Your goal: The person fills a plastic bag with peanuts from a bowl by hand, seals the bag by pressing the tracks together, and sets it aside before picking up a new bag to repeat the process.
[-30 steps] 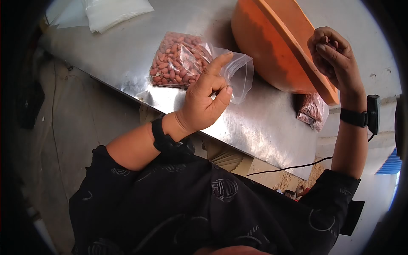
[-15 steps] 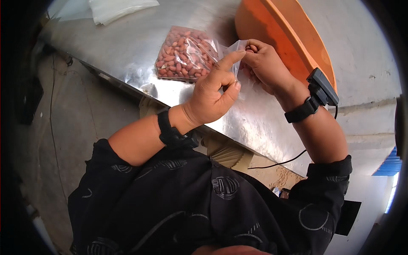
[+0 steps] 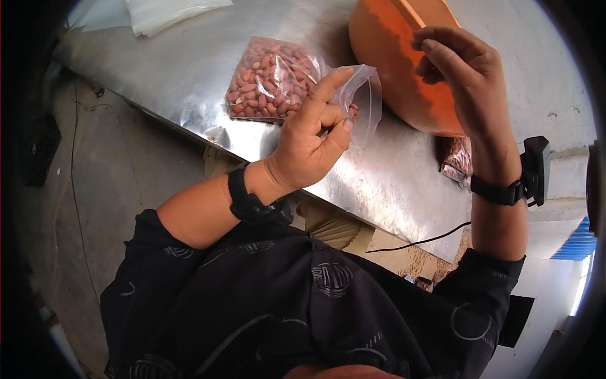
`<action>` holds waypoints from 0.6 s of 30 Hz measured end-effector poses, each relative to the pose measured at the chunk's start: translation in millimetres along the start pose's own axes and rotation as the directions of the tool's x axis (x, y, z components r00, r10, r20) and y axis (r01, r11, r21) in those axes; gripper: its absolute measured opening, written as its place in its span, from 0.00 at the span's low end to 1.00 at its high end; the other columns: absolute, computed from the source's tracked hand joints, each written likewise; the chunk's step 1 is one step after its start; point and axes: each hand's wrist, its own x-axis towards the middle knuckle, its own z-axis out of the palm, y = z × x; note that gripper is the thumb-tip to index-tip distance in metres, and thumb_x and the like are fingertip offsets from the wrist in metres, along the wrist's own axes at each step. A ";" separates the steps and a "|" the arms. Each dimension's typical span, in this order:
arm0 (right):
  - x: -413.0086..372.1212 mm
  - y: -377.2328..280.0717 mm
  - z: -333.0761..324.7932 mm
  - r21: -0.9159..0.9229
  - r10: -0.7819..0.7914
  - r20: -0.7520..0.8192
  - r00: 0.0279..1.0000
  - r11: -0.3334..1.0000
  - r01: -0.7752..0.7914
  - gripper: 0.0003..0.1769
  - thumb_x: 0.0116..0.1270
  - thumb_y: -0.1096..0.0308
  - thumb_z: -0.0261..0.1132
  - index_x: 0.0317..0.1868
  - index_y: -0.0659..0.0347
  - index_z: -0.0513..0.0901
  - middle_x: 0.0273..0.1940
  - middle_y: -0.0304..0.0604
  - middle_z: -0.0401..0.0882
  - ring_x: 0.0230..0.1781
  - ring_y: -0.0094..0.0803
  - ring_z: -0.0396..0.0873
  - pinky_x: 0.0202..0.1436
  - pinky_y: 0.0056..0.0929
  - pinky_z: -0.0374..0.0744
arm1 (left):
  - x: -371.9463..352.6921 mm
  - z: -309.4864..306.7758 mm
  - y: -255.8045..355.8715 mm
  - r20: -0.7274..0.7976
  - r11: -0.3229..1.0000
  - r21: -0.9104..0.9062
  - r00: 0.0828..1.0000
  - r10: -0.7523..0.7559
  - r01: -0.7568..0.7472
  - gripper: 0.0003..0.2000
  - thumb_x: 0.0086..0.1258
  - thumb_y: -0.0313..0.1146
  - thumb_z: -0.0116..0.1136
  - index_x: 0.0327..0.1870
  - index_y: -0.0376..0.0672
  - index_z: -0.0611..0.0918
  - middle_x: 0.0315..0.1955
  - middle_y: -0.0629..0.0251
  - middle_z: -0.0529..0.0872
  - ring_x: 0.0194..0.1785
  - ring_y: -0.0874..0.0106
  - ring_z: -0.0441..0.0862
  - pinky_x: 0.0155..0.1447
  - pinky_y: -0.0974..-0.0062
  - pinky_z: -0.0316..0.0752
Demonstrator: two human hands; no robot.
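A clear plastic bag full of red-brown nuts lies on the metal table, its mouth turned to the right. At that mouth my left hand is closed on the bag's edge, index finger stretched along the plastic. A few nuts show just inside the opening. My right hand is raised over the orange basin, thumb and fingers pressed together; whether anything is between them is too small to tell.
White plastic sheets or bags lie at the table's upper left. A second filled packet rests beside the basin, near my right wrist. A black cable crosses the front edge of the metal table.
My right hand has left the bag's mouth and moved right, over the basin. It held nuts before. The bag's opening and the packet by the basin now show. My left hand stays almost in place.
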 end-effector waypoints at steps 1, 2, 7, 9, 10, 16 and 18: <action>7.2 2.9 -18.8 -0.095 -0.081 -0.073 0.994 0.993 0.074 0.14 0.69 0.68 0.59 0.50 0.66 0.81 0.40 0.39 0.83 0.35 0.22 0.80 0.43 0.21 0.77 | 0.8 -1.4 -0.9 0.030 1.000 0.008 0.999 0.018 -0.018 0.30 0.69 0.19 0.46 0.72 0.34 0.52 0.19 0.70 0.74 0.25 0.82 0.71 0.39 0.83 0.71; 26.7 24.1 -52.9 -0.111 -0.086 -0.069 0.994 0.991 0.078 0.15 0.69 0.66 0.58 0.52 0.65 0.80 0.42 0.40 0.82 0.37 0.23 0.80 0.43 0.23 0.78 | 1.2 -2.4 -1.6 0.061 0.999 0.015 0.997 0.035 -0.036 0.30 0.70 0.19 0.44 0.72 0.34 0.50 0.20 0.69 0.76 0.26 0.82 0.73 0.36 0.85 0.70; 77.0 90.6 -92.5 -0.334 0.322 0.113 0.940 0.903 -0.270 0.27 0.69 0.58 0.58 0.64 0.63 0.70 0.52 0.42 0.78 0.48 0.29 0.78 0.51 0.31 0.77 | 1.3 -3.1 -0.2 0.080 0.998 0.050 0.996 0.040 -0.044 0.30 0.70 0.19 0.44 0.72 0.32 0.50 0.19 0.69 0.76 0.25 0.83 0.72 0.35 0.85 0.69; 82.6 117.3 -86.0 -0.354 0.574 0.201 0.794 0.798 -0.488 0.28 0.70 0.58 0.57 0.66 0.61 0.68 0.55 0.41 0.76 0.52 0.27 0.76 0.51 0.28 0.76 | 1.0 -3.4 -0.3 0.076 0.997 0.061 0.996 0.041 -0.046 0.30 0.70 0.19 0.45 0.72 0.31 0.50 0.19 0.69 0.76 0.25 0.83 0.72 0.35 0.85 0.69; 84.0 135.9 -83.7 -0.240 0.557 0.362 0.747 0.830 -0.503 0.26 0.70 0.58 0.58 0.64 0.61 0.71 0.52 0.39 0.78 0.47 0.24 0.76 0.47 0.26 0.77 | 0.8 -3.4 -1.3 0.073 0.996 0.070 0.996 0.044 -0.049 0.30 0.70 0.19 0.45 0.72 0.31 0.50 0.19 0.69 0.76 0.25 0.83 0.72 0.35 0.85 0.69; 77.8 155.1 -60.4 0.030 0.472 0.618 0.629 0.785 -0.618 0.21 0.70 0.60 0.59 0.60 0.61 0.75 0.42 0.34 0.79 0.38 0.20 0.75 0.38 0.22 0.75 | 0.8 -4.4 -1.9 0.080 0.997 0.062 0.996 0.035 -0.039 0.30 0.70 0.20 0.45 0.71 0.30 0.50 0.20 0.69 0.77 0.24 0.82 0.72 0.35 0.85 0.68; 79.4 152.8 -58.4 0.034 0.459 0.606 0.650 0.801 -0.597 0.20 0.70 0.61 0.59 0.59 0.61 0.76 0.40 0.33 0.79 0.35 0.19 0.74 0.36 0.21 0.74 | 1.6 -4.7 -1.4 0.074 0.997 0.058 0.996 0.045 -0.049 0.30 0.70 0.20 0.45 0.71 0.30 0.50 0.21 0.68 0.77 0.25 0.82 0.72 0.35 0.85 0.68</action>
